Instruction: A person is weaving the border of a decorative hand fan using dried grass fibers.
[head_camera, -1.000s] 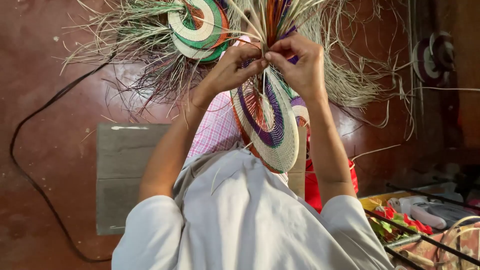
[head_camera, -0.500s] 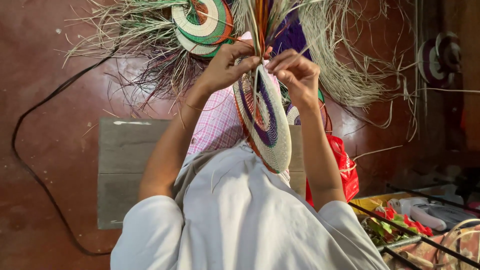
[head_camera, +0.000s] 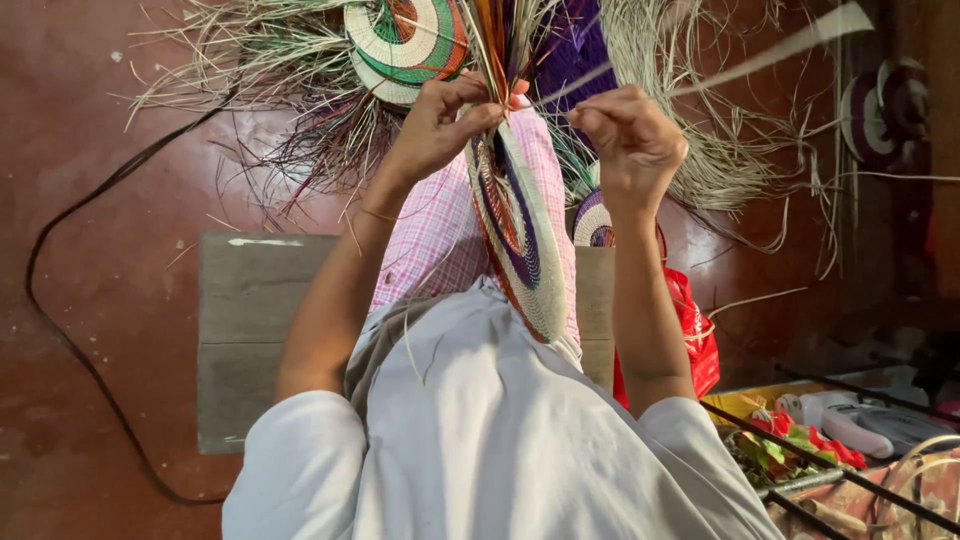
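A round woven disc (head_camera: 520, 240) with purple, orange and pale rings stands nearly edge-on over my lap. My left hand (head_camera: 440, 125) pinches its top rim, where a bunch of coloured fibres (head_camera: 495, 40) rises. A little to the right of the rim, my right hand (head_camera: 630, 140) is closed on a pale flat straw strip (head_camera: 760, 60) that stretches up to the right. A pink checked cloth (head_camera: 440, 240) lies under the disc.
A second woven disc (head_camera: 400, 40) in green, white and orange lies on loose straw (head_camera: 720, 160) on the red floor. A smaller disc (head_camera: 592, 222), a red bag (head_camera: 690, 330), a grey board (head_camera: 250, 320), a black cable (head_camera: 60, 330) and a cluttered crate (head_camera: 840, 440) surround me.
My right hand has moved off the disc's rim to the right, drawing the pale strip out. The disc has turned more edge-on. My left hand stays on the rim.
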